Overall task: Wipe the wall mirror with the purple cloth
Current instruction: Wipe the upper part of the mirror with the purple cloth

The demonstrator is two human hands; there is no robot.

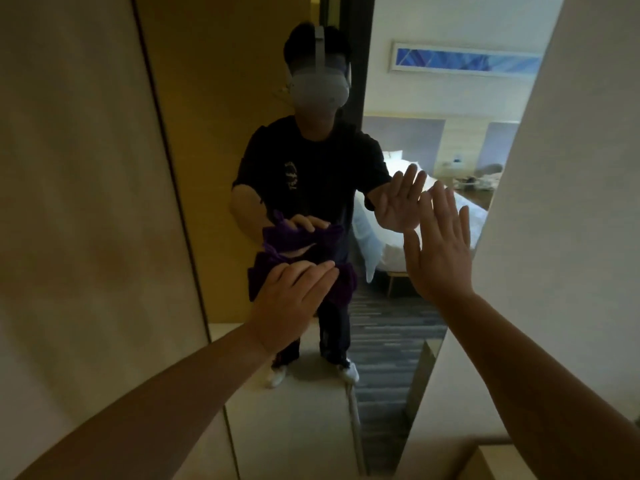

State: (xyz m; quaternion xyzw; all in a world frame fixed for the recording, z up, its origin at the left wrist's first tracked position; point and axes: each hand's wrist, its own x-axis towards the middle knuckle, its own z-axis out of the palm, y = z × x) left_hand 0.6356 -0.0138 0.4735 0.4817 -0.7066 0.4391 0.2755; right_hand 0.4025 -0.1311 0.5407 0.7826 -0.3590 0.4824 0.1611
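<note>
A tall wall mirror (214,133) fills the middle of the head view, between beige wall panels. My left hand (291,296) presses the crumpled purple cloth (343,282) flat against the glass at about waist height of my reflection, fingers spread over it. The cloth's reflection shows just above it. My right hand (440,247) is raised with flat palm and fingers apart, at or very near the glass on the mirror's right side, holding nothing; its reflection meets it fingertip to fingertip.
A beige wall panel (69,202) lies to the left of the mirror and a pale wall (571,202) to the right. The mirror reflects a person in dark clothes with a headset, a bed with white bedding, and striped carpet.
</note>
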